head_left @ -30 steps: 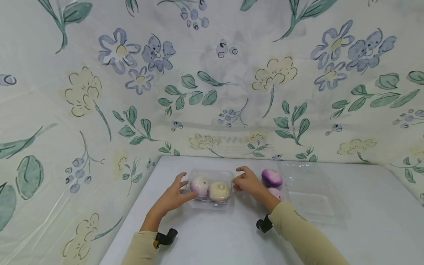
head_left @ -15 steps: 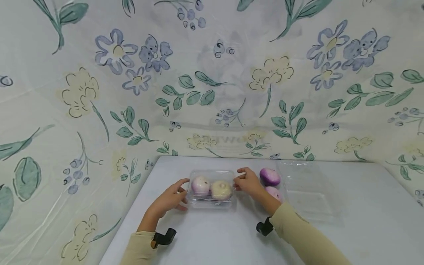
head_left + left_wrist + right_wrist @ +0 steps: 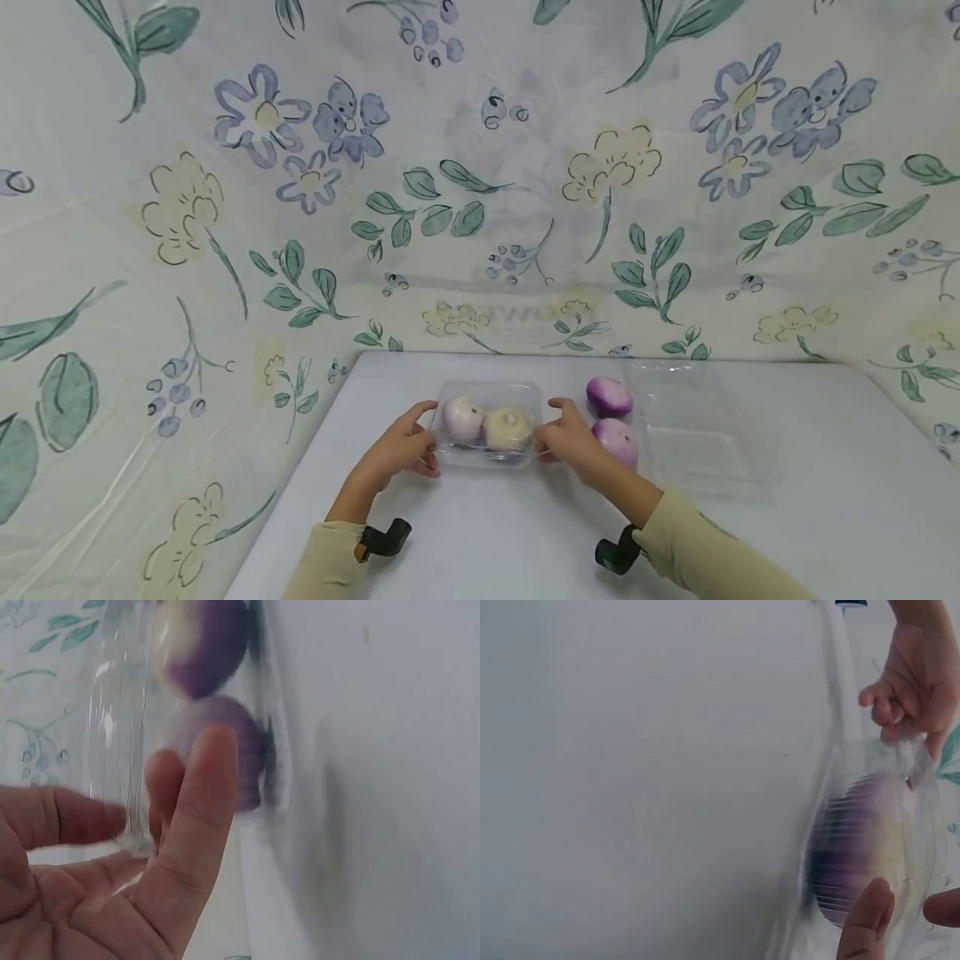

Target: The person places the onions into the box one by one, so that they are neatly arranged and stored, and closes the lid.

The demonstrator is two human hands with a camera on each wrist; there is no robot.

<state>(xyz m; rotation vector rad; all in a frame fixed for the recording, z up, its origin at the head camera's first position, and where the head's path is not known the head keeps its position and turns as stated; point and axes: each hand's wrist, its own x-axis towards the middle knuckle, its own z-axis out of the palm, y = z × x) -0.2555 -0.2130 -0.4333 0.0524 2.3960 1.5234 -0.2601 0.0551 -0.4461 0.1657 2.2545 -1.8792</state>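
Around the clear plastic container (image 3: 480,458): close to the far edge of the white table (image 3: 480,533), with room nearward between the 2 tan sleeves (image 3: 326,558); bounded at right, past the right hand (image 3: 567,437), by 2 purple onions (image 3: 609,397) and a transparent piece (image 3: 697,462). Pinched at a left corner by the left hand (image 3: 402,444); touched at right by the right hand, cannot tell whether gripped. Boxy, see-through, holding 2 enclosed onions (image 3: 507,429) side by side: pinkish-white at left, cream-topped and purple-sided at right.
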